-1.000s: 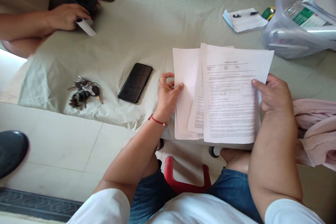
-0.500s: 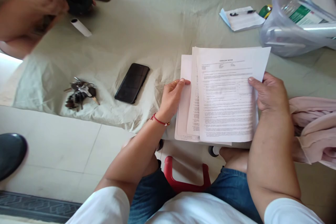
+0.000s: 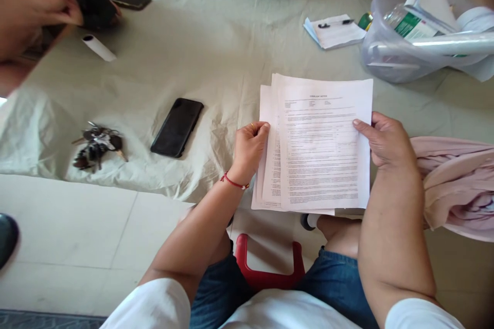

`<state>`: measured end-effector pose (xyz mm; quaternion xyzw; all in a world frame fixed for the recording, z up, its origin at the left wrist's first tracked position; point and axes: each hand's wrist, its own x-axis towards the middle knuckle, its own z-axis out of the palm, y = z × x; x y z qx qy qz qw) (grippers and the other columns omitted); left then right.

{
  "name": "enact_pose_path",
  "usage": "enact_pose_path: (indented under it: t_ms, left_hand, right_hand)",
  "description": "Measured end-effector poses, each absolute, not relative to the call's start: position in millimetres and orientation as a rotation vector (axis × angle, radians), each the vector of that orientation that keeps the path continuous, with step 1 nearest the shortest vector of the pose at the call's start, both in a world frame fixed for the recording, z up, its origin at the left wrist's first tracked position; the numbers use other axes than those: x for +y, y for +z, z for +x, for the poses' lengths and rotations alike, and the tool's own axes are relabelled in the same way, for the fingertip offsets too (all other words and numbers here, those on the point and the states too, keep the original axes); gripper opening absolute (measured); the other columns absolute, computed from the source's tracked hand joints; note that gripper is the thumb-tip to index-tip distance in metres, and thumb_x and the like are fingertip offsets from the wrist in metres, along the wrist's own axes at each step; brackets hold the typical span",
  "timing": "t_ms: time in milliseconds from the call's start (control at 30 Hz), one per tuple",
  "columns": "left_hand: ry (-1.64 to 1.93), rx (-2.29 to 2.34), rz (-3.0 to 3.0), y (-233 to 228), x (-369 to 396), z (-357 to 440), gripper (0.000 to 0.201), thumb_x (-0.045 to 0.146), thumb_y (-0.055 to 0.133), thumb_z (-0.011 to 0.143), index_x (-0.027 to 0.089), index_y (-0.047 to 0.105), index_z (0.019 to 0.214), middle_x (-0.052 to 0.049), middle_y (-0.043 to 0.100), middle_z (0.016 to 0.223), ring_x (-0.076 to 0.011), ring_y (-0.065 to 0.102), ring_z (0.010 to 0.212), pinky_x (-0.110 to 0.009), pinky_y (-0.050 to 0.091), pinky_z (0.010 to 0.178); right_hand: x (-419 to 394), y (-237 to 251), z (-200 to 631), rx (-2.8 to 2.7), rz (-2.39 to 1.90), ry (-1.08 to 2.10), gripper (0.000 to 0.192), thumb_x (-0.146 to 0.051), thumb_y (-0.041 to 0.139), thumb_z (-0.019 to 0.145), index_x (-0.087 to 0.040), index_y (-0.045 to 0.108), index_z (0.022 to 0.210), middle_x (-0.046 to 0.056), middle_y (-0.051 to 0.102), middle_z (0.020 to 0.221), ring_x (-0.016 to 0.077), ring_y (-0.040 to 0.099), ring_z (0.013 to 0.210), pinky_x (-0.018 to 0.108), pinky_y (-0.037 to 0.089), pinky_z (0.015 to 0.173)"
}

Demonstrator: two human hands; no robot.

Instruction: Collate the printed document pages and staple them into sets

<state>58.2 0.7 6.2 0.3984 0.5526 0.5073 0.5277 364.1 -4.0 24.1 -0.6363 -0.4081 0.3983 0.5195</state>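
Several printed paper sheets (image 3: 320,149), loosely fanned toward the left, are held up between my two hands at the table's near edge. My left hand (image 3: 250,146) pinches the left edge of the sheets between thumb and fingers. On the opposite side, my right hand (image 3: 388,139) grips the right edge, thumb on top and fingers behind the paper. The top sheet is covered in small text, too fine to read. Left of my left hand lies a black smartphone (image 3: 177,127) on the cloth.
A bunch of keys (image 3: 99,146) lies near the cloth's left edge. Behind are a white paper roll (image 3: 99,48), a notepad with a pen (image 3: 337,33) and a clear plastic tub (image 3: 386,56). Pink fabric (image 3: 455,175) lies at right. Another person's hand (image 3: 50,10) holds a roll and black device.
The whole view has shifted, so table items appear further left. My hands have drawn the sheets slightly closer together, and the fan at the left is narrower.
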Motion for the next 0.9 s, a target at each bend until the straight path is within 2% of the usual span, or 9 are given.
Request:
enact_pose_path:
  t_ms: [100,167,267,333,533,633,900]
  left_hand:
    - [1.175,1.255,0.899,10.5,-7.4,60.8,0.033,0.043,0.079,0.091,0.021,0.069,0.069,0.001,0.061,0.067,-0.0139,0.053,0.064,-0.029,0.042,0.063]
    - [1.148,1.232,0.926,10.6,-10.9,60.4,0.033,0.047,0.081,0.089,0.021,0.071,0.072,0.000,0.064,0.070,-0.0149,0.055,0.066,-0.030,0.044,0.064]
    - [1.139,1.287,0.995,8.4,-12.7,57.8,0.021,0.040,0.084,0.082,0.020,0.077,0.078,-0.001,0.067,0.074,-0.0153,0.056,0.069,-0.030,0.043,0.065]
    - [1.140,1.327,1.008,8.1,-13.0,56.2,0.019,0.036,0.084,0.080,0.020,0.076,0.076,0.000,0.065,0.073,-0.0142,0.054,0.067,-0.030,0.042,0.065]
    - [1.178,1.317,0.875,14.3,-14.1,59.0,0.028,0.031,0.089,0.078,0.021,0.063,0.073,0.002,0.064,0.074,-0.0131,0.057,0.068,-0.029,0.046,0.068]
    - [1.145,1.248,0.809,14.5,-14.7,62.1,0.030,0.032,0.089,0.079,0.022,0.061,0.076,0.002,0.062,0.074,-0.0134,0.058,0.068,-0.029,0.047,0.067]
    - [1.189,1.167,0.830,4.4,-14.9,63.0,0.033,0.033,0.087,0.082,0.023,0.056,0.083,0.006,0.054,0.074,-0.0102,0.049,0.064,-0.025,0.040,0.062]
  right_hand:
    - [-8.3,23.3,371.0,-1.008,-1.542,0.935,0.049,-0.056,0.108,0.054,-0.029,0.083,0.088,-0.001,0.084,0.088,0.0263,0.076,0.079,0.047,0.069,0.083]
    - [-11.9,24.4,372.5,-1.023,-1.541,0.913,0.047,-0.054,0.107,0.057,-0.029,0.083,0.088,-0.001,0.085,0.090,0.0253,0.076,0.079,0.046,0.069,0.086]
    - [-16.9,26.3,371.5,-1.021,-1.531,0.904,0.043,-0.051,0.105,0.061,-0.028,0.083,0.089,0.000,0.083,0.089,0.0253,0.076,0.080,0.045,0.068,0.086]
    - [-19.6,27.0,369.5,-1.005,-1.527,0.925,0.044,-0.051,0.105,0.061,-0.026,0.082,0.090,0.000,0.083,0.087,0.0255,0.076,0.080,0.045,0.068,0.085]
    - [-23.5,27.1,363.6,-0.995,-1.567,0.973,0.048,-0.046,0.107,0.058,-0.025,0.082,0.093,0.000,0.085,0.095,0.0236,0.077,0.081,0.042,0.067,0.080]
    - [-22.0,23.1,367.3,-0.986,-1.601,0.928,0.043,-0.042,0.105,0.059,-0.025,0.082,0.091,0.000,0.085,0.091,0.0233,0.076,0.079,0.041,0.067,0.077]
    - [-20.4,25.6,395.4,-0.906,-1.637,0.713,0.028,-0.027,0.094,0.068,-0.030,0.084,0.094,-0.002,0.087,0.097,0.0239,0.077,0.079,0.046,0.067,0.090]
